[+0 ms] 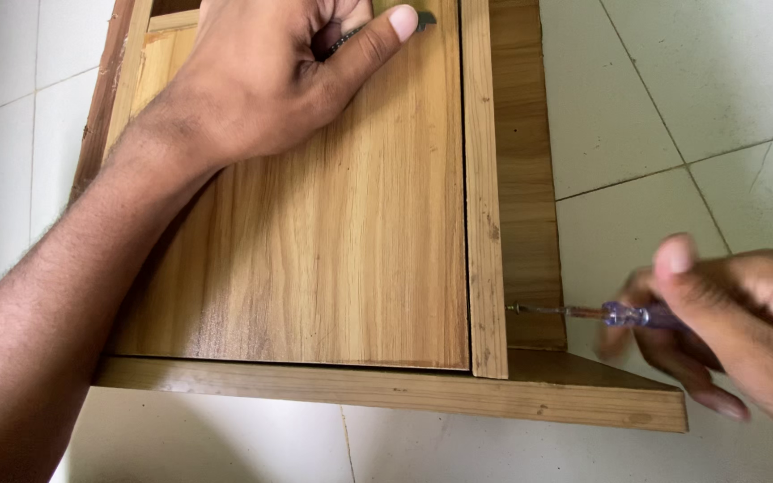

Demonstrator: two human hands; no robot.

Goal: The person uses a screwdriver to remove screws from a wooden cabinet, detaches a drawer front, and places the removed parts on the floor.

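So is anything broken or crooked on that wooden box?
Nothing looks broken. The wooden cabinet lies on the tiled floor, its door flush. The right hand holds a purple screwdriver, blurred, against its side.

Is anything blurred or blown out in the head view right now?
Head view: the right hand and the purple-handled screwdriver are motion-blurred; the left hand and the wooden cabinet door are sharp; lighting is soft and even, with mild brightness on the white floor tiles and no harsh glare.

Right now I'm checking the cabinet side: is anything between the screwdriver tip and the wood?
Nothing visible. The screwdriver in the right hand has its tip at the wooden cabinet's side panel.
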